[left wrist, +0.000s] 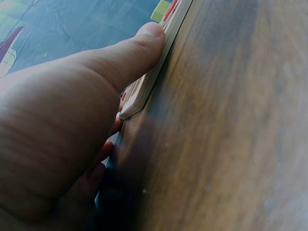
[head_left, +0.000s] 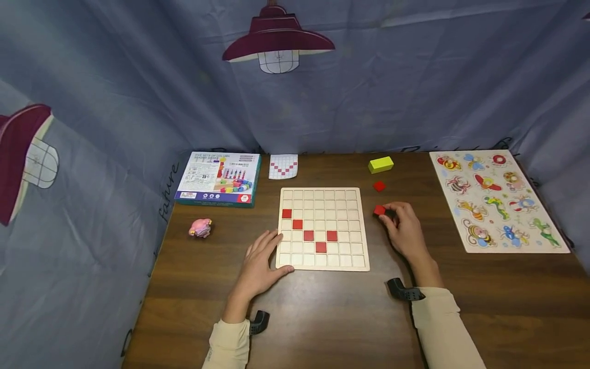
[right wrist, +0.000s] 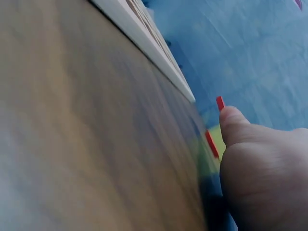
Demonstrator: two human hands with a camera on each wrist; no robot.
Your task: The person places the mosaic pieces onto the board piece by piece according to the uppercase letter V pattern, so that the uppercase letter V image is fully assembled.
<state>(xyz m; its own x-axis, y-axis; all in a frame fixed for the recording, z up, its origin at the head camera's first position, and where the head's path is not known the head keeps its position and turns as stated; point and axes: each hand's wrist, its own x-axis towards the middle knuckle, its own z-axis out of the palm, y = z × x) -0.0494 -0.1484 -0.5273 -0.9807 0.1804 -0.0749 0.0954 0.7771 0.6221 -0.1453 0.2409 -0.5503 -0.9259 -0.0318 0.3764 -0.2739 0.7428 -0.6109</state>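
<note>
A wooden grid board (head_left: 297,197) lies flat on the table, with several red square tiles in its cells. My left hand (head_left: 259,266) rests at the board's near left corner, fingers extended along the left side and thumb on the front edge. In the left wrist view, the thumb (left wrist: 139,45) touches the board's edge (left wrist: 153,77). To the right of the board, my right hand (head_left: 406,230) pinches a red tile (head_left: 379,210) between thumb and fingers. Another red tile (head_left: 379,186) lies on the table just beyond it.
Behind the loose tile sits a yellow block (head_left: 380,164). A small card with a red pattern (head_left: 283,166) lies behind the board, beside a boxed game (head_left: 218,179). At left is a pink toy figure (head_left: 200,228); at right, an insect picture board (head_left: 500,202). A printed curtain (head_left: 350,107) hangs behind.
</note>
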